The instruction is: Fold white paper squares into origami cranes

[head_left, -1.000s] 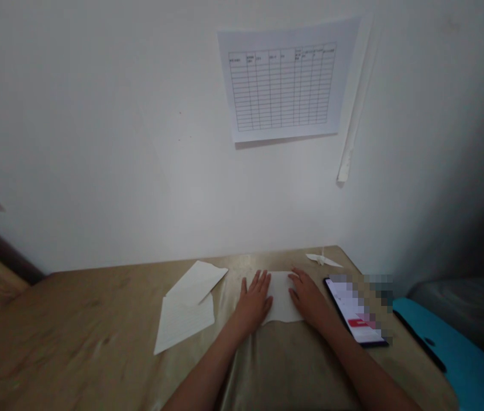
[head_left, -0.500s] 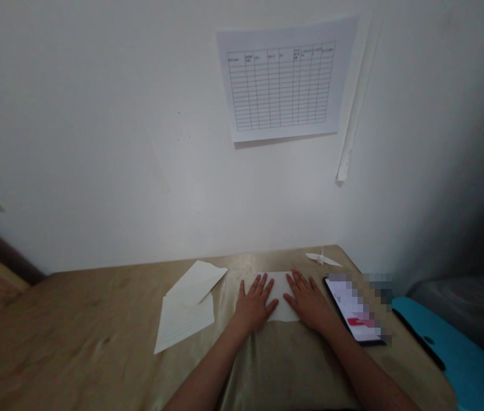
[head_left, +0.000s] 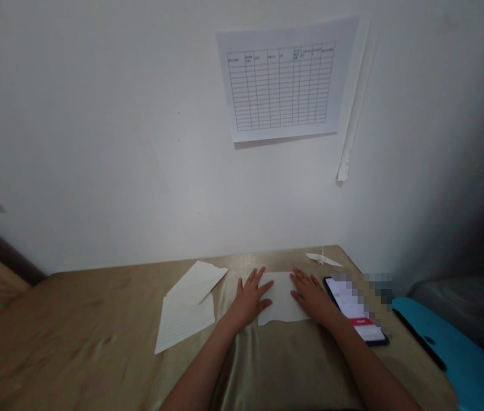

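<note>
A white sheet of paper (head_left: 282,299) lies flat on the tan table (head_left: 96,319), near its far edge. My left hand (head_left: 248,298) rests on the sheet's left side with fingers stretched out and flat. My right hand (head_left: 313,295) presses the sheet's right side, fingers also spread flat. Neither hand grips anything. The bare middle of the sheet shows between the two hands.
Two overlapping white sheets (head_left: 188,311) lie to the left. A phone (head_left: 355,311) with a lit screen lies right of my right hand. A small folded paper crane (head_left: 322,260) sits at the far right corner. A blue seat (head_left: 451,354) stands beyond the table's right edge. A printed grid sheet (head_left: 282,85) hangs on the wall.
Both hands slid outward along the sheet, left hand leftward and right hand rightward, uncovering more of its middle. The paper stays flat on the table.
</note>
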`<state>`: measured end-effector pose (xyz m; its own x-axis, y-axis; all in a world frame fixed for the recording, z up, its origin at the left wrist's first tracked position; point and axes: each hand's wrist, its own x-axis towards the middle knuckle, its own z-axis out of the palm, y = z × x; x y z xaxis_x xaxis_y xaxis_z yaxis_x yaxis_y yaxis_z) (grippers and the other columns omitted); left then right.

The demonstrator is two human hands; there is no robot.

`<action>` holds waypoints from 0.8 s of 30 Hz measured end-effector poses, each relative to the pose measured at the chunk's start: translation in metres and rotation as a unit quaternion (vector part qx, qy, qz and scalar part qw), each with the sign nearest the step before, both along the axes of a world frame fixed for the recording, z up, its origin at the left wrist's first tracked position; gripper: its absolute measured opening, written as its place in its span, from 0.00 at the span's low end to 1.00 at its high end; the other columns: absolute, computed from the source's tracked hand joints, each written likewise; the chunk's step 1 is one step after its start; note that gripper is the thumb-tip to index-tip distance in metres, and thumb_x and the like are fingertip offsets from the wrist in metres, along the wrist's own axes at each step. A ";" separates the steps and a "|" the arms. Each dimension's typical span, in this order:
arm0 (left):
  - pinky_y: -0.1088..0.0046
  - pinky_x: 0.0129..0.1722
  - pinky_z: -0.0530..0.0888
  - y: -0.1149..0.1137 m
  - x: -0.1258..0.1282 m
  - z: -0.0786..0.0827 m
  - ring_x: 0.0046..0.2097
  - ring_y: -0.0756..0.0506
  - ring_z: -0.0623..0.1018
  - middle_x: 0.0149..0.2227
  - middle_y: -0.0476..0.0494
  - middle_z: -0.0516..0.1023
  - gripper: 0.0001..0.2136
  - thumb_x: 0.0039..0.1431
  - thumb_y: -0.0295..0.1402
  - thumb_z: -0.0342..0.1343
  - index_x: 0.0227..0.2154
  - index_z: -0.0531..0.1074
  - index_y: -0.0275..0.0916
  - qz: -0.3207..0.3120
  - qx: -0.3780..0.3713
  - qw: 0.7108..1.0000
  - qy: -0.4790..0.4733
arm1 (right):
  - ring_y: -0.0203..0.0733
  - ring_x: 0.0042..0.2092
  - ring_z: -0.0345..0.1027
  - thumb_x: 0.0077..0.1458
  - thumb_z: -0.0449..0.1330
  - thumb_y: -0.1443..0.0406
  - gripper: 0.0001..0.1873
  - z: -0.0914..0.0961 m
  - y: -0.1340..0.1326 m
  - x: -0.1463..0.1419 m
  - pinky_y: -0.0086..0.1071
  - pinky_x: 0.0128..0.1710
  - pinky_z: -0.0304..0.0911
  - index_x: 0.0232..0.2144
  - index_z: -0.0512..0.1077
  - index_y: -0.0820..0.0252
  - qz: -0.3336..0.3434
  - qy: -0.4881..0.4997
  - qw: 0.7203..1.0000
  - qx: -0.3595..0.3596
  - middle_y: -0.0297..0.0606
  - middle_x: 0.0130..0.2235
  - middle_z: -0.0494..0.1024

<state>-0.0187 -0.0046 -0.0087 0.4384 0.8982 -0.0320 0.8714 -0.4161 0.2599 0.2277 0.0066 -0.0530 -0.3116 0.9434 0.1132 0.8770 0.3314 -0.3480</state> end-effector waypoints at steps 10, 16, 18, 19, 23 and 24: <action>0.42 0.68 0.49 -0.004 -0.007 0.006 0.69 0.37 0.60 0.66 0.47 0.66 0.22 0.58 0.43 0.63 0.55 0.73 0.54 -0.117 -0.061 0.987 -0.090 | 0.45 0.60 0.64 0.59 0.54 0.67 0.17 0.019 -0.004 0.001 0.44 0.64 0.57 0.47 0.78 0.56 0.099 0.130 0.987 0.010 0.43 0.58 0.74; 0.41 0.68 0.48 -0.005 -0.010 0.008 0.69 0.34 0.60 0.67 0.45 0.65 0.31 0.47 0.50 0.70 0.55 0.73 0.54 -0.120 -0.068 0.986 -0.098 | 0.48 0.67 0.54 0.52 0.66 0.61 0.23 0.024 -0.010 0.003 0.47 0.68 0.50 0.51 0.76 0.53 0.111 0.151 0.981 -0.057 0.40 0.65 0.66; 0.41 0.68 0.49 -0.004 -0.011 0.007 0.69 0.35 0.60 0.67 0.46 0.65 0.26 0.50 0.47 0.68 0.54 0.75 0.54 -0.122 -0.065 0.986 -0.091 | 0.49 0.68 0.51 0.50 0.68 0.58 0.26 0.025 -0.010 0.003 0.48 0.69 0.48 0.52 0.75 0.52 0.115 0.157 0.978 -0.078 0.40 0.66 0.63; 0.41 0.68 0.50 -0.004 -0.011 0.007 0.69 0.35 0.60 0.67 0.46 0.65 0.24 0.52 0.45 0.67 0.53 0.75 0.54 -0.122 -0.061 0.987 -0.086 | 0.50 0.69 0.50 0.49 0.69 0.57 0.27 0.025 -0.010 0.003 0.48 0.69 0.47 0.52 0.75 0.52 0.117 0.161 0.976 -0.087 0.40 0.67 0.62; 0.41 0.67 0.52 -0.005 -0.010 0.009 0.69 0.35 0.61 0.66 0.45 0.67 0.21 0.55 0.40 0.65 0.53 0.75 0.52 -0.114 -0.034 0.991 -0.067 | 0.53 0.70 0.48 0.44 0.72 0.51 0.32 0.025 -0.011 0.002 0.50 0.70 0.43 0.52 0.76 0.52 0.131 0.178 0.971 -0.096 0.42 0.67 0.62; 0.42 0.67 0.53 -0.006 -0.009 0.010 0.68 0.35 0.62 0.65 0.45 0.68 0.19 0.57 0.39 0.63 0.52 0.76 0.51 -0.111 -0.029 0.991 -0.065 | 0.53 0.70 0.48 0.43 0.72 0.51 0.33 0.025 -0.012 0.002 0.50 0.70 0.42 0.52 0.76 0.52 0.134 0.179 0.970 -0.094 0.42 0.67 0.62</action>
<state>-0.0282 -0.0104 0.0008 0.6287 0.7776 -0.0107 0.7177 -0.5748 0.3931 0.2296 -0.0050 -0.0278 -0.5202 0.8488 0.0939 0.5796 0.4317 -0.6911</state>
